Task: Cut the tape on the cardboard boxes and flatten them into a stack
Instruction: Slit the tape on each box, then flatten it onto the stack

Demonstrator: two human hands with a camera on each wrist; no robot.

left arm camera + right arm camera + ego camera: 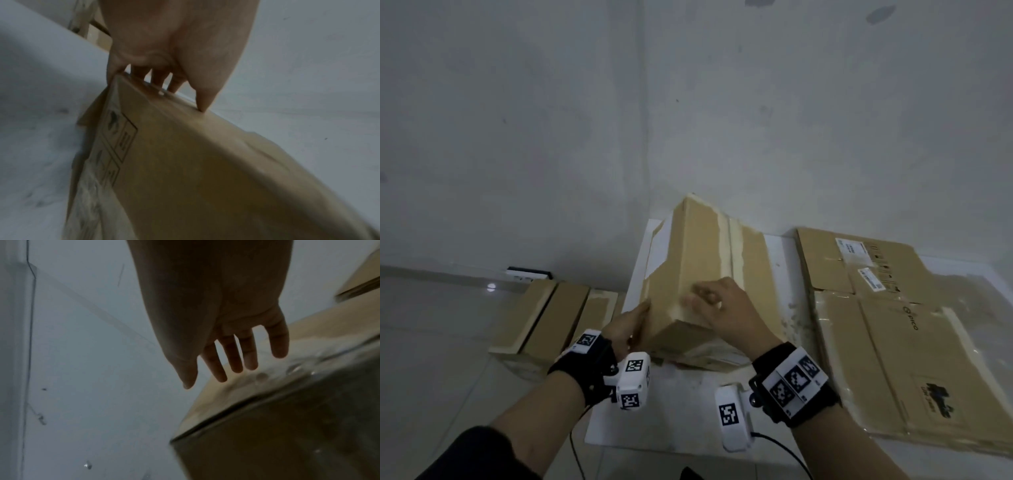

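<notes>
Now both hands (726,308) flank box (702,246) edge (tilted).

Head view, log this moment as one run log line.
left hand: pressing side of upright box | right hand: open over top | flattened boxes: at right
</notes>
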